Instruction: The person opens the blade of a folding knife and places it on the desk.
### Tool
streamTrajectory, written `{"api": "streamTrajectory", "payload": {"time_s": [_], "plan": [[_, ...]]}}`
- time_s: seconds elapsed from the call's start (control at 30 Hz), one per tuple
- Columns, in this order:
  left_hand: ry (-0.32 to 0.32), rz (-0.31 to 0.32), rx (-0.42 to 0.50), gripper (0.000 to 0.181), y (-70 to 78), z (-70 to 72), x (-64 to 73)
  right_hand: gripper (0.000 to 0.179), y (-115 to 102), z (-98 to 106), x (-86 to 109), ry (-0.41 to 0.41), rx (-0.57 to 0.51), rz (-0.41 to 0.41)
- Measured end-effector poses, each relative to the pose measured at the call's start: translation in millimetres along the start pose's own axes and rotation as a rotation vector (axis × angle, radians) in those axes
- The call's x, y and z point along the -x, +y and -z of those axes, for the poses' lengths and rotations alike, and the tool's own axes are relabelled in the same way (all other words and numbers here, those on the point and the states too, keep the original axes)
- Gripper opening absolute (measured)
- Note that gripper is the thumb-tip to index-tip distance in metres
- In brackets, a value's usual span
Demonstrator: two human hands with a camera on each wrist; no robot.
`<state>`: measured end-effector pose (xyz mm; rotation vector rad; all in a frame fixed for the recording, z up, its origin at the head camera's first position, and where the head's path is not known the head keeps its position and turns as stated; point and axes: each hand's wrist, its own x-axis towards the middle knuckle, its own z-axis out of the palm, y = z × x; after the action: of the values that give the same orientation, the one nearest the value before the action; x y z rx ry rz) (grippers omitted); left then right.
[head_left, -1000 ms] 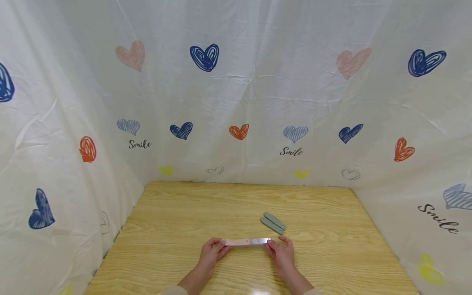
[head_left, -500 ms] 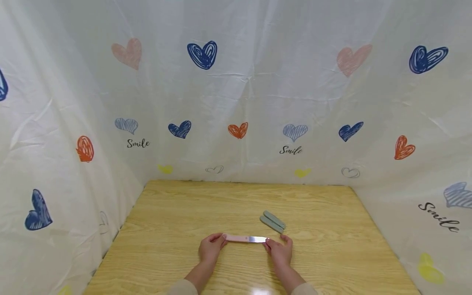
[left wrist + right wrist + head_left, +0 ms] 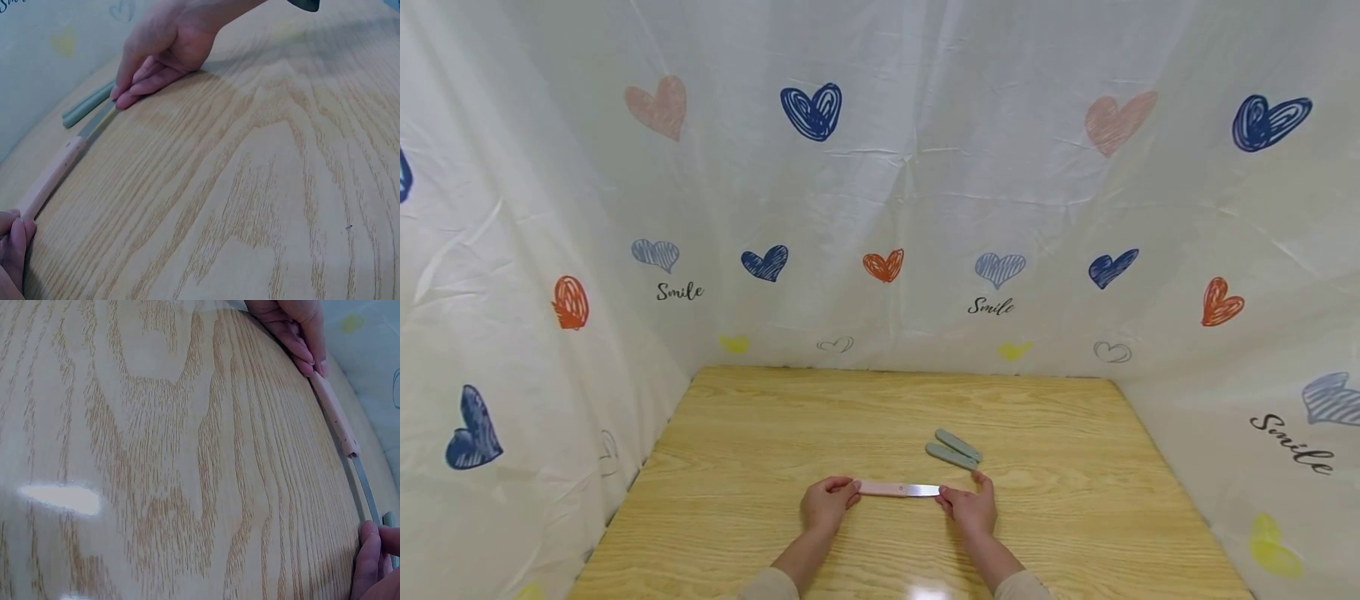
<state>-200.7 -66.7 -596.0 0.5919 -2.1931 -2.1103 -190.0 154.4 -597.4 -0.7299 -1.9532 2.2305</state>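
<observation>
A small folding knife with a pink handle (image 3: 882, 488) and a bare metal blade (image 3: 921, 490) is held straight out, just over the table. My left hand (image 3: 827, 502) pinches the handle's end between thumb and fingers, also seen in the left wrist view. At the other end, my right hand (image 3: 970, 502) pinches the blade's tip, which its fingers hide. One raised finger of that hand reaches close to a grey-green thing (image 3: 951, 456) of two slim rounded bars, joined near their right end in a narrow V. Whether the finger touches it, I cannot tell.
Beneath everything is a wood-grain table (image 3: 737, 433). White curtains (image 3: 925, 192) printed with hearts and "Smile" enclose its back and sides. A bright glare spot lies on the near part of the tabletop.
Both hands and the pink-handled knife have shifted slightly left, with less of the blade tip showing. The grey-green bars now stand a little wider apart.
</observation>
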Motion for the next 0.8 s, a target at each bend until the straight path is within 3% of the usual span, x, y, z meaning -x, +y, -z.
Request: {"api": "streamTrajectory", "payload": {"time_s": [0.2,0.53,0.8], "plan": [[0.002,0.000,-0.038,0.020,-1.2,0.0,-1.7,0.070,-2.1,1.7,0.0,-0.018,-0.002,-0.019],[-0.008,-0.014,-0.044,0.018,-4.0,0.5,-2.1,0.030,-0.7,4.6,-1.9,-0.028,0.029,-0.032],[-0.009,-0.014,-0.065,0.018,-4.4,1.4,-3.6,0.027,-1.2,5.3,-2.1,-0.044,0.018,-0.041]]}}
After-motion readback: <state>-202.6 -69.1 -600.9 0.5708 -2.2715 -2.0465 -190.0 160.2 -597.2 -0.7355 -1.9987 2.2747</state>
